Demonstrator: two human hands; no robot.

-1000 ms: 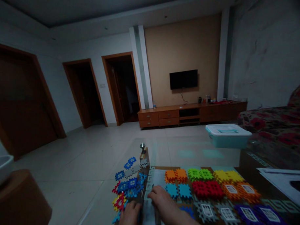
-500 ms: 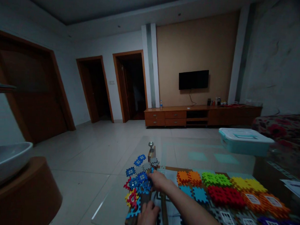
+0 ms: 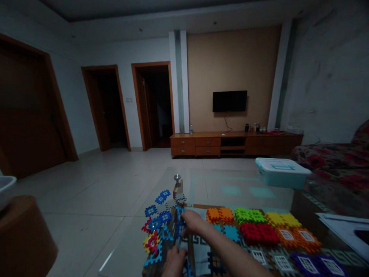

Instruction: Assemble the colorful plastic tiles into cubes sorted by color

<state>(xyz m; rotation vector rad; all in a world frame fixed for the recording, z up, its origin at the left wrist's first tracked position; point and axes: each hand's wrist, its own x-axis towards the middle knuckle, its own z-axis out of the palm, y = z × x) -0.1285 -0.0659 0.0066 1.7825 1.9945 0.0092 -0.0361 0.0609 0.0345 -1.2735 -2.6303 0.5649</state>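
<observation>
My right hand (image 3: 193, 223) is closed on a dark blue interlocking plastic tile (image 3: 180, 228), held above the left side of the glass table. Just below it, toward me, is my left hand (image 3: 174, 262), fingers curled; what they hold is hidden. Part of another blue tile (image 3: 187, 272) shows beside the left hand. A loose pile of blue window tiles (image 3: 164, 217) lies left of the hands. Among them are a red and yellow gear-shaped piece (image 3: 152, 242), light blue tiles (image 3: 154, 256) and a grey tile (image 3: 170, 204).
Stacks of orange (image 3: 220, 215), green (image 3: 250, 215), yellow (image 3: 283, 219), red (image 3: 259, 234) and purple tiles (image 3: 319, 266) stand on the table's right side. Behind them sits a teal lidded box (image 3: 281, 178). A metal knob-like fitting (image 3: 177, 178) is beyond the pile.
My view has turned slightly to the right. My right hand has drawn a blue tile from the pile, bringing it nearer my left hand.
</observation>
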